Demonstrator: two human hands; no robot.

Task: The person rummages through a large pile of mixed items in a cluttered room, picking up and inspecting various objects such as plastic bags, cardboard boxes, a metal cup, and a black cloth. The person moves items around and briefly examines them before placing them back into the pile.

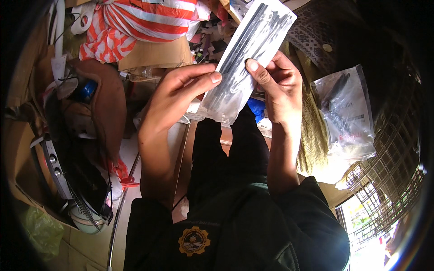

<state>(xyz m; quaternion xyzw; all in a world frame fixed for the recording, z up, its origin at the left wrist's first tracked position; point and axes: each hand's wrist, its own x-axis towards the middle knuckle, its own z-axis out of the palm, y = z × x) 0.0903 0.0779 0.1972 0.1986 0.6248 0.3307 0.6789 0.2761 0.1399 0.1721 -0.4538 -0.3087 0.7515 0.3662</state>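
Up in front of my chest is a long, glossy clear plastic packet [257,36], tilted with its top toward the right. Dark thin strips show along its left side, with white backing and bright glare over the rest; exactly what it contains I cannot make out. My left hand [176,92] pinches the packet's left edge between thumb and fingers. On the other side, my right hand [282,86] grips the right edge, thumb on the front and fingers curled behind it.
A clear plastic bag [346,113] with a dark item inside lies at the right, near a wire basket [384,180]. At the far left are a red-and-white striped bag [140,20] and a cardboard box [156,56]. An open box [31,180] holding cables stands nearer.
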